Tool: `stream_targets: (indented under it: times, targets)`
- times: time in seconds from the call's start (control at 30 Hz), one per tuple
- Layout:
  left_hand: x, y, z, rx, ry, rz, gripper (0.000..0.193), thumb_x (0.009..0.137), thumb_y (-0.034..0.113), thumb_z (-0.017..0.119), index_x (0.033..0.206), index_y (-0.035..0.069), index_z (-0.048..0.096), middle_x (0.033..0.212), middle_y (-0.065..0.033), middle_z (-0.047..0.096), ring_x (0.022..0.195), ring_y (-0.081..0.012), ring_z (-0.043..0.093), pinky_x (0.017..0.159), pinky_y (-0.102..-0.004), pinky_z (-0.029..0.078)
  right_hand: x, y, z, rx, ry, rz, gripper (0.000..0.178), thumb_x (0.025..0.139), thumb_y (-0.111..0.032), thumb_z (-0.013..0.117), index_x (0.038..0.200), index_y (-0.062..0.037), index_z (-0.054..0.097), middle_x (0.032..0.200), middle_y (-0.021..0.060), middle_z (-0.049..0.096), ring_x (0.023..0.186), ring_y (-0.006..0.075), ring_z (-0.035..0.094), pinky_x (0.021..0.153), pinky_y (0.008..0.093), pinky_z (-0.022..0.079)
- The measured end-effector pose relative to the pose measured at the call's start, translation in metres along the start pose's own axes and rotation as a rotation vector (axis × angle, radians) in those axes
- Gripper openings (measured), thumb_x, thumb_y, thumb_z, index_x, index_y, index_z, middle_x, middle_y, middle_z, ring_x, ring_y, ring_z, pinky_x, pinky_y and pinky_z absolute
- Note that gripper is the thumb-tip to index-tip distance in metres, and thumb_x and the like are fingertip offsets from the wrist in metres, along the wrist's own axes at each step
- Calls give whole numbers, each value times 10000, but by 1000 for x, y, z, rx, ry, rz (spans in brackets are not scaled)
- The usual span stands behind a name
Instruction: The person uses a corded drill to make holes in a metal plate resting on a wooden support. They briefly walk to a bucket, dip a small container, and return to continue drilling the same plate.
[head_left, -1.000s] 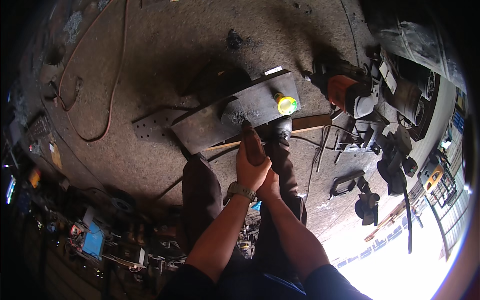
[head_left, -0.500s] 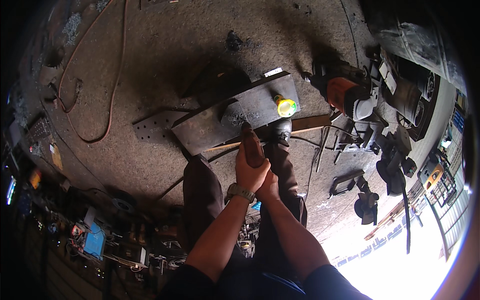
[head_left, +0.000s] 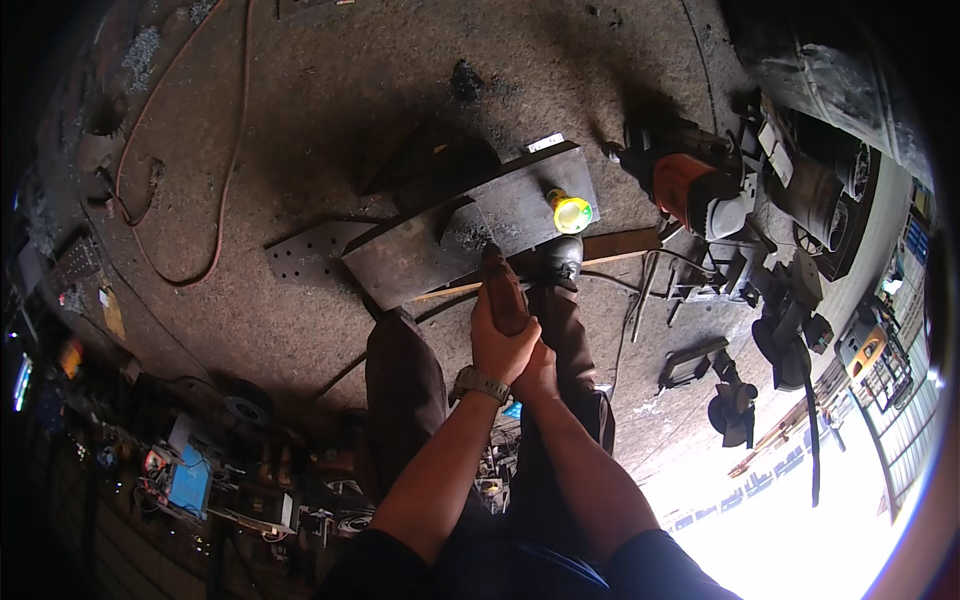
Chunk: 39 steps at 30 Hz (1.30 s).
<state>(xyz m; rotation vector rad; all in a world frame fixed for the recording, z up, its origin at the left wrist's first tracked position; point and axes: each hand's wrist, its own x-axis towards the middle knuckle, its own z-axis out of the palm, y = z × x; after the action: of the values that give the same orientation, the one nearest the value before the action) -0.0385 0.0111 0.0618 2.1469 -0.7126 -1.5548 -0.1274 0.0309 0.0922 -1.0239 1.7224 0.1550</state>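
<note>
Both of my hands are closed around a reddish-brown handheld power tool, drill-like in shape. My left hand, with a watch at the wrist, wraps its near end. Tucked against it, my right hand grips the lower part, which is mostly hidden. The tool's dark front end points down at a small dark steel piece lying on a long grey steel plate; whether its tip touches cannot be made out. A yellow-and-green can stands on the plate's right end, beside my shoe.
A perforated steel plate lies left of the long plate. An orange-and-black machine stands to the right, with an angle grinder nearer me. A reddish hose loops over the floor at left. Black cable runs by my feet.
</note>
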Motion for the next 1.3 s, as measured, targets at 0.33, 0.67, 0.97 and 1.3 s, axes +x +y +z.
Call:
stream_targets:
  times: [0.33, 0.67, 0.97, 1.3]
  targets:
    - [1, 4, -2, -18, -13, -6, 922, 754, 224, 800, 1495, -41, 318, 1398, -240, 524, 1277, -302, 559, 1058, -402, 462, 1, -6, -4, 34, -45, 19, 528, 770, -248, 800, 1171, 11, 572, 1026, 242, 710, 1021, 413, 681, 852, 474, 554]
    - [1, 3, 0, -2, 6, -14, 919, 753, 227, 796, 1496, -37, 324, 1379, -235, 539, 1259, -307, 571, 1049, -403, 466, 1, -2, -2, 19, 0, -13, 422, 803, -233, 770, 1143, -20, 640, 992, 216, 724, 998, 365, 704, 819, 440, 569]
    - [1, -1, 1, -32, 15, 17, 904, 755, 216, 789, 1494, -32, 331, 1399, -224, 525, 1289, -296, 548, 1066, -394, 453, 4, -4, -5, 22, -69, 41, 535, 779, -245, 799, 1188, 15, 574, 1047, 243, 707, 1043, 402, 678, 861, 465, 555]
    - [0, -3, 1, -23, 2, -12, 919, 764, 218, 801, 1502, -34, 314, 1392, -229, 530, 1267, -292, 566, 1049, -395, 469, 2, -13, -9, 4, -65, 60, 525, 770, -232, 802, 1173, 21, 578, 1048, 243, 706, 1039, 408, 676, 858, 462, 555]
